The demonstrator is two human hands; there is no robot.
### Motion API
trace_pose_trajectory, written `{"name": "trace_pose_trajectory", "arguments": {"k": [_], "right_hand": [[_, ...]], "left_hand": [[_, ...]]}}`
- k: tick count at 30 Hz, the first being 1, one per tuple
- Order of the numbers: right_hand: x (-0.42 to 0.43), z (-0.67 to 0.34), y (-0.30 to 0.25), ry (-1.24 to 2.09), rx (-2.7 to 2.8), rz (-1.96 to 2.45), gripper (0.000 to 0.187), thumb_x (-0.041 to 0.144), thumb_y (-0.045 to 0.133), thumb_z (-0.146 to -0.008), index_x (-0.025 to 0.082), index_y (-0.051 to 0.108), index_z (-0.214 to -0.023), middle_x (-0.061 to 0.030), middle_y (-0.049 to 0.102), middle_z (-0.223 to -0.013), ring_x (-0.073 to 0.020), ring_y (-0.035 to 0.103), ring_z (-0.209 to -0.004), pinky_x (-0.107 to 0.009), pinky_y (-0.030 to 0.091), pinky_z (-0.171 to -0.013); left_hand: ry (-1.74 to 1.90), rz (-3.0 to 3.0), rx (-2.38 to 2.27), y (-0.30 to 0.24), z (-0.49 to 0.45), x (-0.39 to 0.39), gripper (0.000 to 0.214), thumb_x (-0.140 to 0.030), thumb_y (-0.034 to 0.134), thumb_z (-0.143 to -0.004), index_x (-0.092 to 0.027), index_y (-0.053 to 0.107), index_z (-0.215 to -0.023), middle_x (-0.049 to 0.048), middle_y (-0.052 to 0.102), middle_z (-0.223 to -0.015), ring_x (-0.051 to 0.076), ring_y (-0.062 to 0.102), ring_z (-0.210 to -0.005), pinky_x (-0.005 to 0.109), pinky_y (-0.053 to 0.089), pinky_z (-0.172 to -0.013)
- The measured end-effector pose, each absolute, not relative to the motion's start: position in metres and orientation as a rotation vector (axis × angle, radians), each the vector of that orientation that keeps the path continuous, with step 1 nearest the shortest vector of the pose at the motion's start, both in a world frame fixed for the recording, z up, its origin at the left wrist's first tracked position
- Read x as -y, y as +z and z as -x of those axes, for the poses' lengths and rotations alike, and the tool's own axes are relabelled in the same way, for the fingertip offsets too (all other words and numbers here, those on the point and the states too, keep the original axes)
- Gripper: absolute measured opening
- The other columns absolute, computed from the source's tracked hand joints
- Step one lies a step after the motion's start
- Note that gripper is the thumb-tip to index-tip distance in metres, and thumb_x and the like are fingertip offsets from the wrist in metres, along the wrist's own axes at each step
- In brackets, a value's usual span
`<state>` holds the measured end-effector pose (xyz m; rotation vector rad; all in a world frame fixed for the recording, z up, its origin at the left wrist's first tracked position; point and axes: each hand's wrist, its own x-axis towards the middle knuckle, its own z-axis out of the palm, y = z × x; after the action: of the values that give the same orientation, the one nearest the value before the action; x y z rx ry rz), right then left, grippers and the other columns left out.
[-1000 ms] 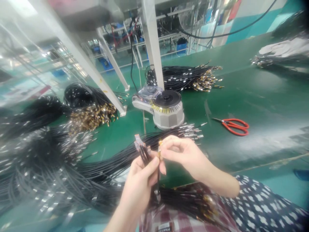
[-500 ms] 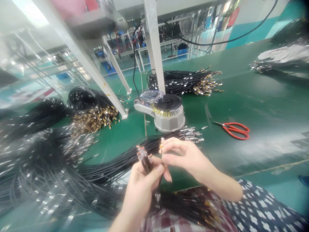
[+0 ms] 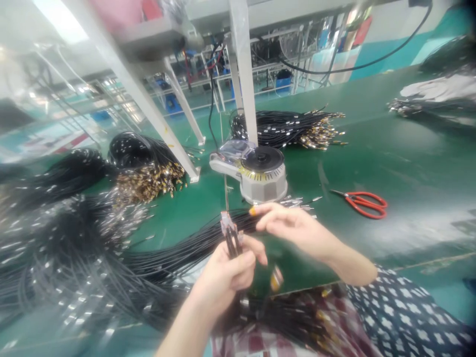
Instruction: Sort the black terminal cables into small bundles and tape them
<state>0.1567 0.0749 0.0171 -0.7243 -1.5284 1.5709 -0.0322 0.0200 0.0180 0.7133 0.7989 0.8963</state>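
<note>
My left hand [image 3: 228, 272] is closed round a small bundle of black cables [image 3: 232, 241], whose silvery, copper-tinted connector ends point up above the fingers. To its right, my right hand [image 3: 293, 223] is held apart from the bundle, fingers loosely extended. A small yellow-orange patch [image 3: 253, 211] shows at its index fingertip; I cannot tell what it is. Below the right hand, a blurred cable end [image 3: 275, 278] with yellow and silver on it hangs over the table edge. More black cables [image 3: 286, 317] with yellowish ends lie across my lap.
A round tape dispenser [image 3: 263, 176] stands beyond my hands, with red-handled scissors [image 3: 366, 204] to the right. Cable bundles lie behind the dispenser [image 3: 290, 128], in front of it [image 3: 186, 243] and in heaps at left [image 3: 148, 173]. White shelf legs [image 3: 245, 74] rise from the green table [image 3: 334, 168].
My right hand has moved up and away from the left hand, its fingers loosening from a cable end. A cable end now hangs lower right. My left hand keeps the bundle.
</note>
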Motion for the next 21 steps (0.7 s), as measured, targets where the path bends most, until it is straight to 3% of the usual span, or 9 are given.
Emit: {"name": "trace_pose_trajectory", "arguments": {"k": [3, 6, 9, 11, 13, 14, 17, 19, 21], "right_hand": [[-0.079, -0.158, 0.028, 1.243, 1.665, 0.912, 0.010, 0.028, 0.068, -0.082, 0.023, 0.074, -0.088, -0.0061, 0.062, -0.117, -0.0219, 0.056, -0.116, -0.041, 0.038, -0.105], [-0.075, -0.149, 0.037, 1.095, 1.814, 0.949, 0.002, 0.023, 0.072, -0.077, 0.021, 0.073, -0.079, -0.0054, 0.064, -0.110, -0.0220, 0.059, -0.110, -0.040, 0.039, -0.103], [-0.070, -0.142, 0.039, 1.130, 1.801, 0.968, 0.010, 0.021, 0.068, -0.080, 0.020, 0.069, -0.070, -0.0053, 0.065, -0.105, -0.0212, 0.060, -0.107, -0.039, 0.041, -0.100], [-0.069, -0.144, 0.039, 1.149, 1.764, 1.002, 0.014, 0.023, 0.066, -0.081, 0.019, 0.068, -0.068, -0.0057, 0.065, -0.107, -0.0218, 0.059, -0.108, -0.041, 0.040, -0.100], [-0.069, -0.149, 0.039, 1.158, 1.753, 1.015, 0.014, 0.025, 0.066, -0.082, 0.019, 0.068, -0.069, -0.0060, 0.064, -0.109, -0.0221, 0.058, -0.109, -0.041, 0.038, -0.101], [-0.070, -0.152, 0.039, 1.171, 1.752, 1.012, 0.015, 0.025, 0.066, -0.082, 0.019, 0.068, -0.069, -0.0061, 0.064, -0.109, -0.0221, 0.058, -0.110, -0.041, 0.038, -0.102], [-0.072, -0.158, 0.041, 1.222, 1.780, 0.987, 0.015, 0.024, 0.066, -0.083, 0.019, 0.069, -0.069, -0.0063, 0.064, -0.109, -0.0228, 0.057, -0.112, -0.041, 0.037, -0.103], [-0.074, -0.159, 0.043, 1.252, 1.813, 0.952, 0.014, 0.024, 0.066, -0.083, 0.019, 0.069, -0.070, -0.0063, 0.065, -0.109, -0.0231, 0.057, -0.112, -0.041, 0.036, -0.103], [-0.074, -0.158, 0.043, 1.287, 1.834, 0.913, 0.014, 0.025, 0.066, -0.083, 0.019, 0.068, -0.070, -0.0064, 0.065, -0.110, -0.0230, 0.057, -0.113, -0.041, 0.036, -0.104]], "left_hand": [[0.897, -0.714, -0.780, 0.017, 0.030, -0.023, 0.025, -0.033, 0.080, -0.071, -0.012, 0.067, -0.076, 0.0000, 0.059, -0.063, -0.003, 0.026, -0.034, 0.016, 0.013, -0.038], [0.910, -0.743, -0.836, 0.017, 0.026, -0.023, 0.026, -0.036, 0.076, -0.075, -0.011, 0.066, -0.073, 0.0004, 0.059, -0.059, -0.001, 0.032, -0.034, 0.016, 0.017, -0.037], [1.010, -0.813, -0.957, 0.020, 0.022, -0.019, 0.027, -0.038, 0.067, -0.083, -0.010, 0.069, -0.081, 0.0059, 0.067, -0.064, 0.007, 0.049, -0.036, 0.020, 0.033, -0.039], [1.143, -0.815, -1.047, 0.023, 0.022, -0.017, 0.024, -0.034, 0.066, -0.084, -0.011, 0.069, -0.081, 0.0080, 0.070, -0.071, 0.014, 0.062, -0.049, 0.027, 0.048, -0.052], [1.307, -0.788, -1.109, 0.025, 0.024, -0.016, 0.018, -0.028, 0.068, -0.083, -0.012, 0.067, -0.074, 0.0069, 0.070, -0.074, 0.018, 0.066, -0.065, 0.031, 0.052, -0.066], [1.377, -0.777, -1.122, 0.026, 0.026, -0.017, 0.017, -0.027, 0.069, -0.082, -0.013, 0.066, -0.072, 0.0050, 0.068, -0.071, 0.016, 0.065, -0.066, 0.029, 0.051, -0.067], [1.447, -0.770, -1.126, 0.029, 0.030, -0.017, 0.015, -0.028, 0.070, -0.082, -0.014, 0.067, -0.078, -0.0021, 0.057, -0.059, 0.006, 0.047, -0.048, 0.019, 0.038, -0.049], [1.301, -0.836, -1.145, 0.029, 0.029, -0.016, 0.019, -0.028, 0.076, -0.075, -0.014, 0.069, -0.087, -0.0014, 0.059, -0.063, 0.003, 0.037, -0.043, 0.018, 0.029, -0.042], [1.106, -0.925, -1.184, 0.029, 0.027, -0.014, 0.025, -0.026, 0.081, -0.067, -0.013, 0.071, -0.085, 0.0026, 0.064, -0.069, 0.003, 0.038, -0.044, 0.019, 0.027, -0.041]]}}
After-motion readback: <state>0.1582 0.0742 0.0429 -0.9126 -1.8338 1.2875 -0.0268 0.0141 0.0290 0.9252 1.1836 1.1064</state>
